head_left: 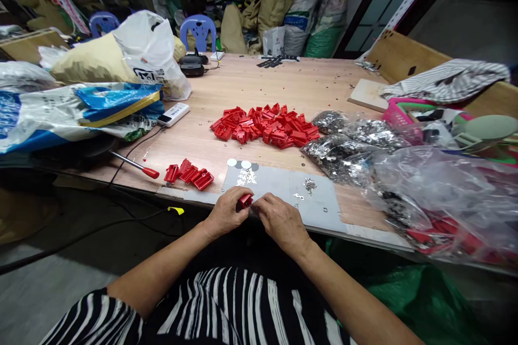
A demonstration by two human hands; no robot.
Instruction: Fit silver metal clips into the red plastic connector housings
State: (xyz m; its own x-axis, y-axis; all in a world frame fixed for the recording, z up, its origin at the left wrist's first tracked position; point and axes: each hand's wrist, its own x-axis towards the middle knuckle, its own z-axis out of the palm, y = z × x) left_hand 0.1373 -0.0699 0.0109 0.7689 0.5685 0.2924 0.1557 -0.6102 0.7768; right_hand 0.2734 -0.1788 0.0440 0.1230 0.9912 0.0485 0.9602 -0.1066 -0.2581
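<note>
My left hand [230, 211] is closed around a small red plastic housing [245, 201] at the table's front edge. Close beside it, my right hand [280, 222] has its fingers pinched together at the housing's right side; whatever they hold is too small to make out. Just beyond the hands, on a grey mat [279, 183], lie a pile of small flat metal pieces [246, 176] and a heap of tiny metal parts [309, 185]. Several red housings [189, 173] sit to the left, and a larger heap of red housings [267, 126] is spread across the middle of the table.
Clear bags of metal parts [343, 153] and a pink basket [399, 113] crowd the right side. At left are plastic sacks [121, 105], a white device with a cable [175, 114] and a red-tipped lever [149, 172]. A wooden board [368, 95] lies at far right.
</note>
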